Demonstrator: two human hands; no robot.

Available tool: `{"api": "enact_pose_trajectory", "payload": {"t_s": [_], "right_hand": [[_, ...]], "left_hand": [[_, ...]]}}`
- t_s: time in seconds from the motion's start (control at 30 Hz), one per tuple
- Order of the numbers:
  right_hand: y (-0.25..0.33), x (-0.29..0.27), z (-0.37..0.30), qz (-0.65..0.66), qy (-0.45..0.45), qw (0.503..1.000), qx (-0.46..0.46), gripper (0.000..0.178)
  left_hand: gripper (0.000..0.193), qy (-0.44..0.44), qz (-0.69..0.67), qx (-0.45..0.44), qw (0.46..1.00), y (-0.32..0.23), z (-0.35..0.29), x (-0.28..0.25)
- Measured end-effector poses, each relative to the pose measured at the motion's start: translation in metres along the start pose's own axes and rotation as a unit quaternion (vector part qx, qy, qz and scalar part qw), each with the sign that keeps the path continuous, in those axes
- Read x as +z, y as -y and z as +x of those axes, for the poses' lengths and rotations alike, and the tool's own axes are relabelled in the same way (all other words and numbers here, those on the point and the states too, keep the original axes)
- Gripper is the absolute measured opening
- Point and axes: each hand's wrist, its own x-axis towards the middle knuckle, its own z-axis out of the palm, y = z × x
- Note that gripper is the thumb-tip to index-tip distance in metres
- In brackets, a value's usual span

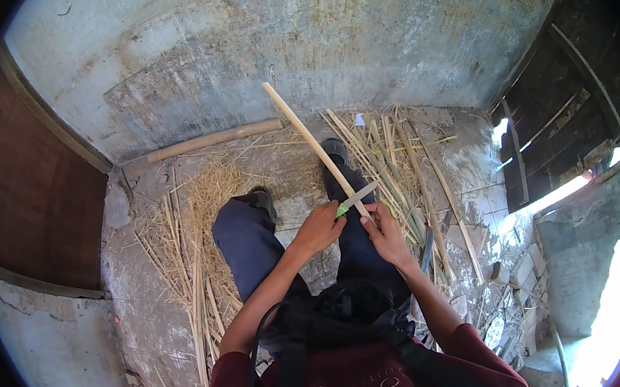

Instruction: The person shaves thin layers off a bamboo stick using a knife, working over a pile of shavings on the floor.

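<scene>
- Facing a stained wall [297,47] at frame top, floor [481,171] littered below.
- Shavings [213,183] lie left of centre, strips [392,168] right.
- Mid-frame, my left hand [319,228] grips a knife [367,190], my right hand [386,238] a pale stick [302,133].

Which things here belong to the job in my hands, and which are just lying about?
In the job:
green-handled knife, in your left hand
long pale strip, in your right hand

Apparently just lying about:
thick pole by the wall
pale shavings
loose strips
rubble at right
</scene>
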Motion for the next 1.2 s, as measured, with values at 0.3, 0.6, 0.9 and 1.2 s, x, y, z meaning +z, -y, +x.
{"api": "enact_pose_trajectory", "payload": {"t_s": [0.3,0.6,0.9,1.2], "right_hand": [[0.007,-0.009,0.004,0.035,0.047,0.996,0.062,0.024],[0.013,-0.005,0.024,0.013,0.048,0.999,0.012,0.026],[0.014,0.001,0.023,0.059,0.019,0.997,0.051,0.029],[0.06,-0.024,0.037,0.192,0.08,0.974,0.093,0.034]], "left_hand": [[0.027,0.049,0.007,-0.066,0.997,-0.007,0.007,-0.02],[0.027,0.096,-0.068,-0.092,0.989,-0.011,0.031,-0.027],[0.038,0.013,0.031,-0.116,0.993,-0.016,0.036,-0.018],[0.033,-0.009,0.026,-0.083,0.996,-0.022,0.067,-0.032]]}}
